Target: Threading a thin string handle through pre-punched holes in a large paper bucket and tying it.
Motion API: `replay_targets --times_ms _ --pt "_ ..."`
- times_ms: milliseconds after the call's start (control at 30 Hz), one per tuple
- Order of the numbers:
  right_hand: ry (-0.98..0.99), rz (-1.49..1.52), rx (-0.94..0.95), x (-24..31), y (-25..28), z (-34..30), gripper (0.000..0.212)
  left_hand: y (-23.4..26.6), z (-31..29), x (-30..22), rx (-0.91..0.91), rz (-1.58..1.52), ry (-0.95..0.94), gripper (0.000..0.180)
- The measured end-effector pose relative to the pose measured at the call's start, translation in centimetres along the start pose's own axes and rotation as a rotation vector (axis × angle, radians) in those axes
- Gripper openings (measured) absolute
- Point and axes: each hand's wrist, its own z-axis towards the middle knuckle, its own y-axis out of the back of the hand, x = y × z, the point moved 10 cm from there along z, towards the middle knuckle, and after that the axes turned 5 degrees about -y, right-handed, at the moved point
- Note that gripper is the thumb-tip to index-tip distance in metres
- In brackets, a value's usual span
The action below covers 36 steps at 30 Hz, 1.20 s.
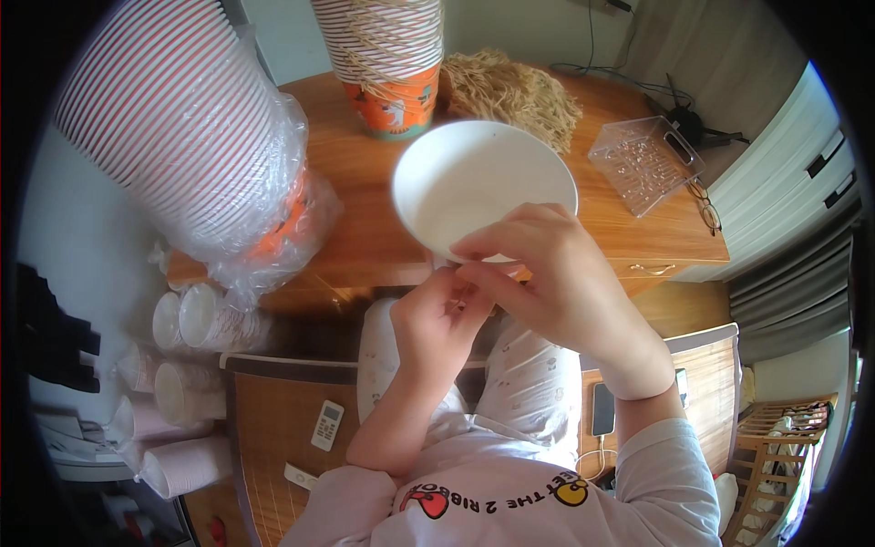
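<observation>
A large paper bucket (pixel 460 173), white inside, tips its mouth toward me at the table's near edge. My right hand (pixel 556 264) is closed at its near rim, fingertips inside the lip and thumb below it. Just under that rim my left hand (pixel 433 319) is closed, its fingertips meeting the right thumb; whatever they pinch is hidden. Behind the bucket lies a bundle of tan twisted cords (pixel 510 91). Beside it stands a stack of orange printed buckets (pixel 396 96) with similar cords draped over them. A clear tray (pixel 643 159) at the right holds many small shiny pieces.
A tall stack of nested buckets (pixel 191 128) in clear plastic leans at the left of the wooden table (pixel 355 205). Glasses (pixel 709 210) lie by the tray. More stacked cups (pixel 196 392) are lower left. A remote (pixel 328 426) and a phone (pixel 603 408) lie beside my legs.
</observation>
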Motion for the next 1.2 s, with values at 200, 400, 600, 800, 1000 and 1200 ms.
replay_targets --times_ms 200,400,600,800,1000,1200 --pt "0.002 0.158 -0.187 -0.8 0.9 -0.9 0.015 0.4 -0.7 0.9 -0.028 -0.297 -0.022 0.022" --pt "0.083 0.199 -0.248 -0.6 1.2 -1.4 0.023 0.6 -0.8 1.8 0.118 -0.579 -0.037 0.018" --pt "0.131 0.237 -0.282 -0.1 1.3 -2.1 0.029 0.5 -0.4 2.0 0.246 -0.673 -0.016 0.028" --pt "0.353 0.135 -0.504 2.2 2.6 -4.9 0.034 0.4 -0.4 3.0 0.269 -0.543 0.079 0.047" --pt "0.35 -0.187 -0.527 2.7 -1.8 -8.5 0.027 -0.4 -0.8 2.8 0.316 -0.83 0.23 0.042" --pt "0.159 0.104 -0.665 -0.6 -4.3 -11.3 0.038 -0.6 -0.6 2.3 0.39 -0.826 0.294 0.014"
